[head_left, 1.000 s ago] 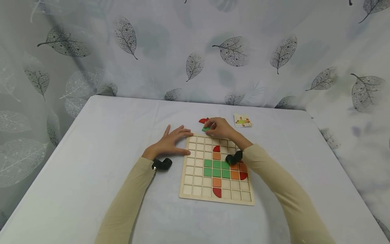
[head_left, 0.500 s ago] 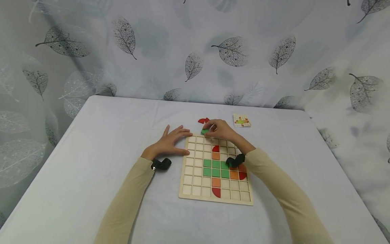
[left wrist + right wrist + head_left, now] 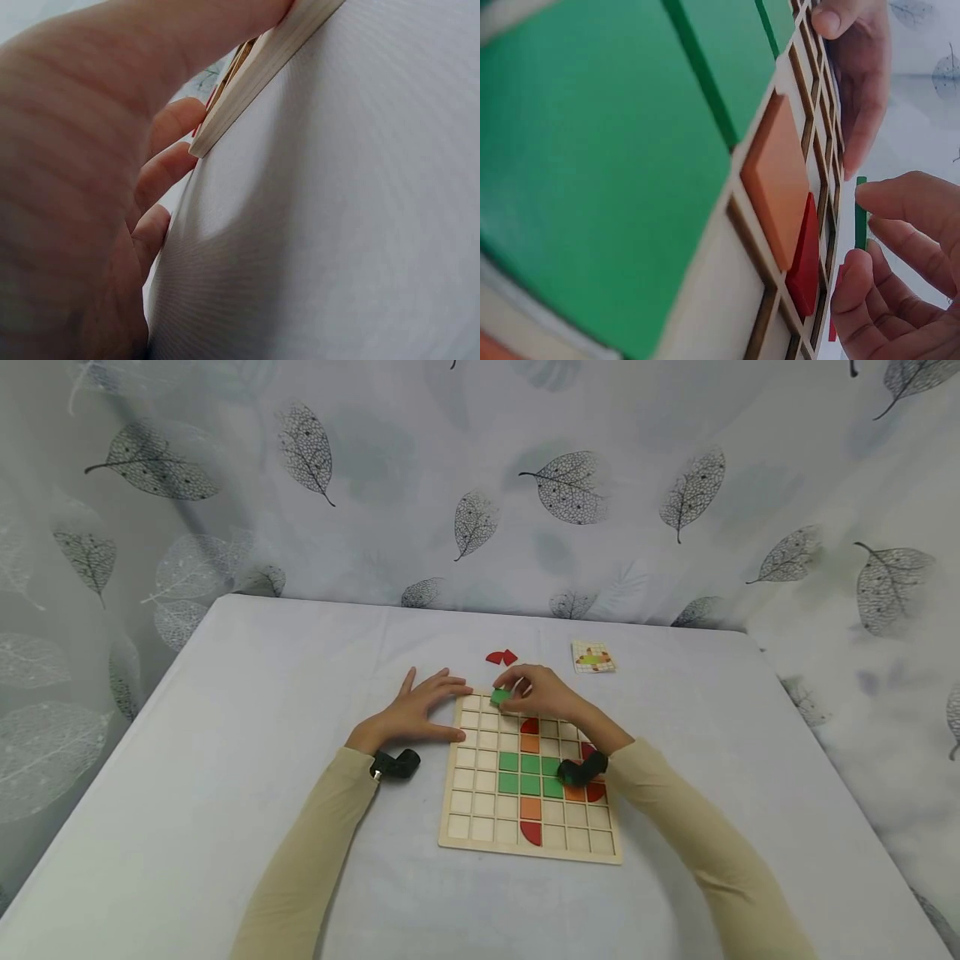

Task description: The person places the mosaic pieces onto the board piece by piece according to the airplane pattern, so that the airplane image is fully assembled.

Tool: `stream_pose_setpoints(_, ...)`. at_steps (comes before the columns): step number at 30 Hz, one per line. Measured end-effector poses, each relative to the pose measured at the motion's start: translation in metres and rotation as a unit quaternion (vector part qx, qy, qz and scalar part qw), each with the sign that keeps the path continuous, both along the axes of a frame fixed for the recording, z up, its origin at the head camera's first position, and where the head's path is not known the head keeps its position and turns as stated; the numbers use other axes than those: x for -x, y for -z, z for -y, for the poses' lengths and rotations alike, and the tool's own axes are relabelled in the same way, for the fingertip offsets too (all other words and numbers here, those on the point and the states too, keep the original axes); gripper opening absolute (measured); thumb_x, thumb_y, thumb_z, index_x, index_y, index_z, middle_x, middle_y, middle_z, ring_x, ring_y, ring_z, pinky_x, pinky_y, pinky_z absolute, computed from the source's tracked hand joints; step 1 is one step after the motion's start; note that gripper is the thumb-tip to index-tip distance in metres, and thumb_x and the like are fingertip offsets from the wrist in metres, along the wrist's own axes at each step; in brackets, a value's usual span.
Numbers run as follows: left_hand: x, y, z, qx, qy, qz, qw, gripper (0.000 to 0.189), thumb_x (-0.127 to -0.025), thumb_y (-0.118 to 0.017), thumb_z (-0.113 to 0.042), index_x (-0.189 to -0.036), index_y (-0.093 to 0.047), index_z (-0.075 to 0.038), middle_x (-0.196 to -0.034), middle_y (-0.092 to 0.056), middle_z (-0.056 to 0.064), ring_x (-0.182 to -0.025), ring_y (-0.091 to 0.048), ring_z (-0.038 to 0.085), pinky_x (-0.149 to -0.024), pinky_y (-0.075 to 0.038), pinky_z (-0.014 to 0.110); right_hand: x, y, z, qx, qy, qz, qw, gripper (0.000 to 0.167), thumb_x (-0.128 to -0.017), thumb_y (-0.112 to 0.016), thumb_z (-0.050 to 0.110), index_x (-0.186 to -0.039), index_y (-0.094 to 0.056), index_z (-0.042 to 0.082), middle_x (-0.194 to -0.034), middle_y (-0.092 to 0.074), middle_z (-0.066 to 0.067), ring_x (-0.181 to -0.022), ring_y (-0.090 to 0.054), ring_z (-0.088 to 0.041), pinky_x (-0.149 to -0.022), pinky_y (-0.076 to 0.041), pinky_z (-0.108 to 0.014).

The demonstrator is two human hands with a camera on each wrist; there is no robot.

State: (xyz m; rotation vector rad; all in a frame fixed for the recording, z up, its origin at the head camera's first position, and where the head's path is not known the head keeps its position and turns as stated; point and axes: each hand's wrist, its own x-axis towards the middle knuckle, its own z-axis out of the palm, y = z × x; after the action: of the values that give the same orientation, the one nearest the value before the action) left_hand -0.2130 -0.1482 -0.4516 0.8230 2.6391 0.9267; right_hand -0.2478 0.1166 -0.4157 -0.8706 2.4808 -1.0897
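Observation:
A wooden grid board (image 3: 461, 827) lies on the white table, with green and orange square tiles and red quarter-round tiles set in some of its cells. My left hand (image 3: 414, 714) rests at the board's left side, fingers spread, with thumb and fingertips touching its edge. In the right wrist view my right hand (image 3: 904, 277) pinches a thin green square tile (image 3: 861, 214) between thumb and finger. From the head camera that hand hovers over the board's far edge, the green tile above the top row. The right wrist and its black camera hide some right-hand cells.
Two loose red tiles (image 3: 502, 657) lie on the table beyond the board. A small pattern card (image 3: 593, 657) sits to their right. Behind the table (image 3: 225, 735) hangs a leaf-printed curtain (image 3: 360, 485).
My right hand has drawn the green tile from beyond the board toward me, over its far edge. The left hand stays put at the board's side.

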Motion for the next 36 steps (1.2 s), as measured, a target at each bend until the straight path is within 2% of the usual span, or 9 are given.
stream_pose_setpoints(7,0.000,0.001,0.001,-0.001,-0.001,0.005,1.0000,0.075,-0.081,-0.076,-0.047,-0.145,-0.046,-0.024,-0.155,-0.036,0.002,-0.151,-0.008,0.021,-0.116,0.019,0.049,-0.008,0.003,0.002,0.013,-0.028,0.005,0.9995,0.032,-0.086,-0.071,0.006,-0.116,-0.065,-0.002,-0.099,-0.061,-0.013,-0.079,-0.061,-0.016,-0.078,-0.055,-0.030)
stream_pose_setpoints(15,0.000,0.001,0.001,-0.002,0.002,0.000,1.0000,0.075,-0.081,-0.076,-0.046,-0.145,-0.046,-0.023,-0.155,-0.036,0.002,-0.151,-0.008,0.021,-0.116,0.019,0.049,-0.022,-0.004,0.002,0.009,-0.061,0.021,0.9979,0.037,-0.086,-0.071,0.005,-0.121,-0.064,-0.005,-0.105,-0.063,-0.014,-0.082,-0.060,-0.014,-0.078,-0.055,-0.028)
stream_pose_setpoints(23,0.001,0.003,0.001,-0.007,0.003,0.000,1.0000,0.075,-0.080,-0.076,-0.046,-0.145,-0.046,-0.024,-0.155,-0.036,0.001,-0.151,-0.008,0.021,-0.116,0.019,0.048,-0.033,-0.005,0.001,0.011,-0.094,0.035,0.9949,0.033,-0.086,-0.072,0.007,-0.117,-0.067,-0.004,-0.099,-0.062,-0.011,-0.079,-0.058,-0.011,-0.074,-0.053,-0.022)
stream_pose_setpoints(36,-0.001,0.001,0.002,-0.011,0.005,-0.003,0.9999,0.074,-0.081,-0.076,-0.045,-0.145,-0.046,-0.023,-0.155,-0.036,0.003,-0.151,-0.009,0.022,-0.116,0.019,0.049,-0.046,0.001,0.003,0.013,-0.133,0.039,0.9902,0.031,-0.086,-0.072,0.007,-0.116,-0.069,-0.001,-0.096,-0.061,-0.009,-0.076,-0.057,-0.009,-0.067,-0.051,-0.021)
